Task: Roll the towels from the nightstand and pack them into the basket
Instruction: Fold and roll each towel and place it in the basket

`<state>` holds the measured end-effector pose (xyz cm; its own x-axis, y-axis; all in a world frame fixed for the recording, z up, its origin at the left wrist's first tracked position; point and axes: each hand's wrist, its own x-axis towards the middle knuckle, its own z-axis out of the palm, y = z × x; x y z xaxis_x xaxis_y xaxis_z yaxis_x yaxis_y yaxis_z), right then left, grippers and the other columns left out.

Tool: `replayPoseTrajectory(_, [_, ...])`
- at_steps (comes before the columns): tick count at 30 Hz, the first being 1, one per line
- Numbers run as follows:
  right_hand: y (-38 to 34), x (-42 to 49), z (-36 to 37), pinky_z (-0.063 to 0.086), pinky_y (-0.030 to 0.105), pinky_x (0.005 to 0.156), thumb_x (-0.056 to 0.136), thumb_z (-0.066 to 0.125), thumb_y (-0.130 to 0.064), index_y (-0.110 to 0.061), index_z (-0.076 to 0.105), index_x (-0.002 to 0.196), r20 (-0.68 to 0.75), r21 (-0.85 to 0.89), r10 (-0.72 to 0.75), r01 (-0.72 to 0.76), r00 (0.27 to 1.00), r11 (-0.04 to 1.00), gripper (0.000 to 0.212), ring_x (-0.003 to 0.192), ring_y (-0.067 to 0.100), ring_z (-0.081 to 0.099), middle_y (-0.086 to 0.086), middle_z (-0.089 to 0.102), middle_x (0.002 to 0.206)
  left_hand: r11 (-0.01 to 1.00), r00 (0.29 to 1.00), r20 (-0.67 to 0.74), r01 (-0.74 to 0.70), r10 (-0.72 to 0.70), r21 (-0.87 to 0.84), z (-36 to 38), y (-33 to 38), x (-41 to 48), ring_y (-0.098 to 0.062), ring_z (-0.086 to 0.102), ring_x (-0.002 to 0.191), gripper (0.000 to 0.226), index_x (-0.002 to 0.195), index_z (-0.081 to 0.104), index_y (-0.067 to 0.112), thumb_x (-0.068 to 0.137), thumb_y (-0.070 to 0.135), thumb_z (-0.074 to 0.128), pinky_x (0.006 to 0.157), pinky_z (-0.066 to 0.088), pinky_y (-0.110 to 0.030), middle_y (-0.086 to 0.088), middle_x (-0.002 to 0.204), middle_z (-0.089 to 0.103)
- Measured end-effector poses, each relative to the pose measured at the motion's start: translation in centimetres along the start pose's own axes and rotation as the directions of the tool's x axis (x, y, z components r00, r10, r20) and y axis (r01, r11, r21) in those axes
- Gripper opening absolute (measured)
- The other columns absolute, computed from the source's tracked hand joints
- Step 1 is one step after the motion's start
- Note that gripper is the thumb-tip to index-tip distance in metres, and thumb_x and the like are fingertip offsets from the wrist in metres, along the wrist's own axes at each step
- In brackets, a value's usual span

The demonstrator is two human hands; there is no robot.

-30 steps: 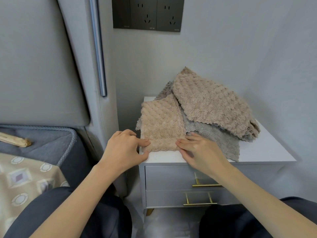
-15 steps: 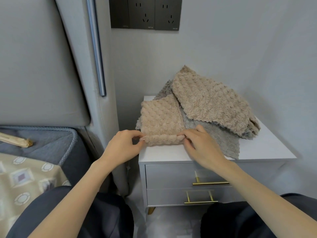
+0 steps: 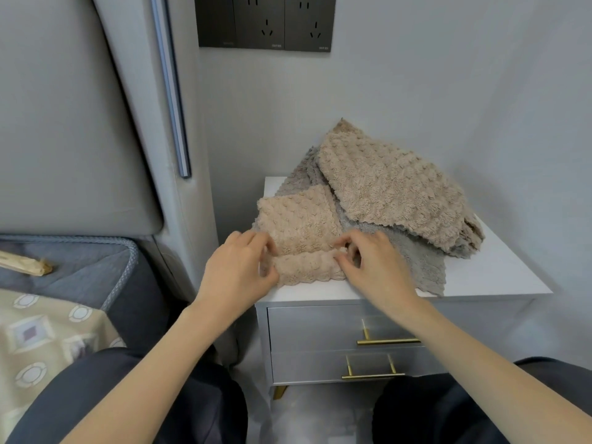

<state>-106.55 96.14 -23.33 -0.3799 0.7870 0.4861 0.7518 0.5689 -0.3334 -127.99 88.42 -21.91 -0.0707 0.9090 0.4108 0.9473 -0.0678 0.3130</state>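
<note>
Gripping the rolled near end of a folded beige towel (image 3: 298,225) at the nightstand's (image 3: 487,280) front-left edge, left hand (image 3: 237,267) and right hand (image 3: 374,267) pinching either side, grey towel (image 3: 413,261) underneath, another beige towel (image 3: 390,190) heaped toward the back.

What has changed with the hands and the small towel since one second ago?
The left hand and the right hand have rolled the near edge of the small beige towel away from the person; a short roll now lies there, pinched at both ends. The large beige towel, grey towel and nightstand stayed put.
</note>
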Motion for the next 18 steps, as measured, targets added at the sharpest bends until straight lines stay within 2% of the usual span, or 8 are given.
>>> replayPoseTrajectory(3, [-0.7, 0.0, 0.3, 0.048, 0.032, 0.067, 0.084, 0.07, -0.008, -0.013, 0.069, 0.099, -0.121, -0.114, -0.317, 0.304, 0.941, 0.946, 0.016, 0.089, 0.021, 0.055, -0.001, 0.064, 0.096, 0.983, 0.981, -0.045, -0.186, 0.186, 0.004, 0.0, 0.4, 0.0, -0.021, 0.052, 0.082, 0.025, 0.093, 0.071, 0.018, 0.073, 0.003, 0.067, 0.067, 0.049, -0.037, 0.006, 0.087, 0.064])
replayPoseTrajectory(5, [-0.9, -0.1, 0.7, 0.052, 0.038, 0.068, 0.083, 0.073, -0.004, -0.009, 0.072, 0.096, -0.096, -0.141, -0.504, 0.489, 0.859, 0.861, 0.015, 0.088, 0.024, 0.061, 0.003, 0.068, 0.099, 0.97, 0.969, -0.055, -0.242, 0.241, -0.011, 0.1, 0.6, -0.1, -0.023, 0.056, 0.08, 0.027, 0.091, 0.075, 0.018, 0.072, -0.002, 0.07, 0.065, 0.051, -0.04, 0.006, 0.086, 0.068])
replayPoseTrajectory(7, [-1.0, -0.4, 1.1, 0.053, 0.036, 0.071, 0.084, 0.071, -0.003, -0.009, 0.072, 0.098, -0.039, -0.153, -0.595, 0.584, 0.802, 0.797, 0.015, 0.089, 0.023, 0.064, 0.003, 0.07, 0.102, 0.96, 0.959, -0.065, -0.279, 0.277, -0.023, 0.3, 0.6, -0.2, -0.024, 0.06, 0.077, 0.023, 0.087, 0.077, 0.017, 0.071, 0.0, 0.076, 0.062, 0.053, -0.04, 0.005, 0.083, 0.07])
replayPoseTrajectory(10, [-1.0, -0.9, 1.3, 0.056, 0.034, 0.074, 0.086, 0.061, 0.002, -0.009, 0.074, 0.1, 0.0, -0.157, -0.635, 0.627, 0.772, 0.763, 0.022, 0.09, 0.023, 0.066, 0.002, 0.072, 0.103, 0.944, 0.942, -0.05, -0.331, 0.33, -0.005, 0.5, 0.4, -0.2, -0.026, 0.063, 0.077, 0.022, 0.084, 0.078, 0.017, 0.067, 0.002, 0.081, 0.06, 0.054, -0.039, 0.004, 0.081, 0.071])
replayPoseTrajectory(14, [-0.8, -1.2, 0.6, 0.056, 0.027, 0.081, 0.069, 0.077, -0.003, -0.011, 0.076, 0.1, 0.039, -0.104, -0.575, 0.575, 0.818, 0.811, 0.032, 0.092, 0.019, 0.068, -0.002, 0.074, 0.102, 0.944, 0.942, -0.053, -0.329, 0.33, 0.036, 0.4, 0.0, -0.2, -0.025, 0.064, 0.08, 0.019, 0.083, 0.079, 0.019, 0.069, 0.007, 0.082, 0.059, 0.054, -0.038, 0.007, 0.081, 0.072])
replayPoseTrajectory(18, [-0.3, -1.4, -0.5, 0.06, 0.03, 0.067, 0.064, 0.075, -0.003, -0.011, 0.078, 0.097, 0.09, -0.05, -0.442, 0.448, 0.892, 0.893, 0.034, 0.092, 0.018, 0.069, -0.002, 0.075, 0.098, 0.962, 0.964, -0.025, -0.263, 0.266, 0.075, 0.0, -0.9, -0.4, -0.02, 0.06, 0.089, 0.019, 0.091, 0.078, 0.026, 0.076, 0.016, 0.074, 0.066, 0.046, -0.03, 0.014, 0.091, 0.073])
